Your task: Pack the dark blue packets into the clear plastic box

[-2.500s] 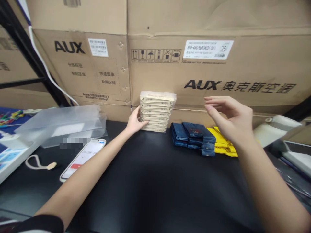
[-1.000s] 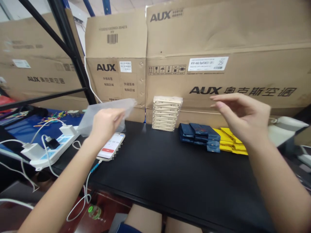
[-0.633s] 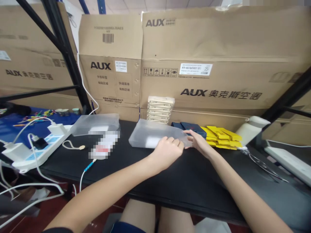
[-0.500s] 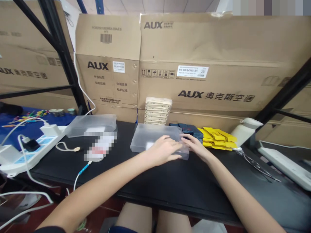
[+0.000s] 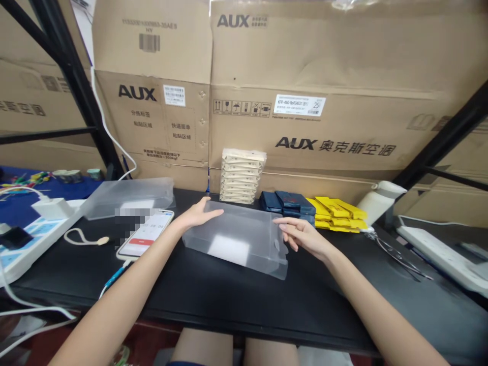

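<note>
Black surface (image 5: 217, 297): box lies on it.
Clear plastic box (image 5: 255, 229): likely light, slick, thin-walled; hold long edges, no squeezing.
Left hand (image 5: 199, 213): spread, at far-left corner.
Right hand (image 5: 305, 238): at right end; can't tell if gripping.
End flap (image 5: 281, 267): probably springy, creases easily.

1 glossy, smooth, translucent plastic case (image 5: 232, 231); matt, brown cardboard boxes (image 5: 343, 66).
</note>
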A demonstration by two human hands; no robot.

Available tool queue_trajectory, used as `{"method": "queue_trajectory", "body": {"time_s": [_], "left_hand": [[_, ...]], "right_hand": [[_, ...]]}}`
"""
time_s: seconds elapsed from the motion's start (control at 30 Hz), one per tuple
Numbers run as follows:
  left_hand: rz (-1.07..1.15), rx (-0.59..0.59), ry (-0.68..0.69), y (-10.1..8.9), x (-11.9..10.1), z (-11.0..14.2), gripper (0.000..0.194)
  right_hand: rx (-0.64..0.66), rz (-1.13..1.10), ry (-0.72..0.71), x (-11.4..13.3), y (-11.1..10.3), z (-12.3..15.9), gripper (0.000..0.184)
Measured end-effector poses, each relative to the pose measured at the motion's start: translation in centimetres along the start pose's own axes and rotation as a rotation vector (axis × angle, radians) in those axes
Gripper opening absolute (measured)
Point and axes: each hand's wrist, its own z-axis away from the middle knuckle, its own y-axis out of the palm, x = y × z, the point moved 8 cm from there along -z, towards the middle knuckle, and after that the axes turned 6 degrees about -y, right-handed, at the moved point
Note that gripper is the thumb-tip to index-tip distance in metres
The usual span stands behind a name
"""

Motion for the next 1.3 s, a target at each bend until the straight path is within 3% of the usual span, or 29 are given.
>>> {"method": "queue_trajectory", "body": {"time_s": [0.1,0.27,0.37,0.47,0.5,0.6,0.7,0.77,0.87,1.0,1.17,1.3], "left_hand": [[0.074,0.01,-0.025,0.2,0.4,-0.3,0.091],[0.198,-0.019,-0.068,0.3,1.2,-1.6,0.068],[0.251,-0.034,-0.059,0.5,1.1,-1.9,0.053],[0.29,-0.025,-0.014,0.8,0.5,-1.9,0.041],[0.298,-0.017,-0.002,0.9,0.4,-1.8,0.039],[0.306,0.004,0.013,1.3,0.0,-1.6,0.035],[0.303,0.022,0.002,1.7,-0.1,-1.4,0.033],[0.303,0.033,-0.009,1.9,-0.2,-1.1,0.033],[0.31,0.051,-0.013,2.0,-0.2,-0.8,0.038],[0.323,0.081,0.008,2.3,-0.1,-0.9,0.043],[0.333,0.114,0.03,2.8,0.1,-1.5,0.041],[0.339,0.137,0.04,2.9,0.1,-1.6,0.038]], "right_hand": [[0.019,-0.038,0.109,-0.5,0.3,0.3,0.057],[0.09,-0.018,0.372,-2.2,1.0,1.4,0.057],[0.185,0.029,0.382,-2.3,1.1,1.7,0.065],[0.1,0.279,0.183,-1.4,-1.3,0.8,0.06],[-0.023,0.415,0.049,-0.5,-2.9,0.4,0.054],[-0.25,0.537,-0.106,0.1,-5.9,-0.1,0.05],[-0.425,0.684,-0.254,1.3,-7.1,-0.2,0.047],[-0.48,0.809,-0.372,2.8,-6.6,-0.5,0.041],[-0.38,0.992,-0.526,4.5,-4.1,-2.2,0.031],[-0.224,1.189,-0.585,4.4,-1.7,-4.8,0.026],[-0.242,1.346,-0.593,3.5,-1.3,-5.9,0.036],[-0.271,1.42,-0.626,4.2,-1.8,-6.1,0.04]]}}
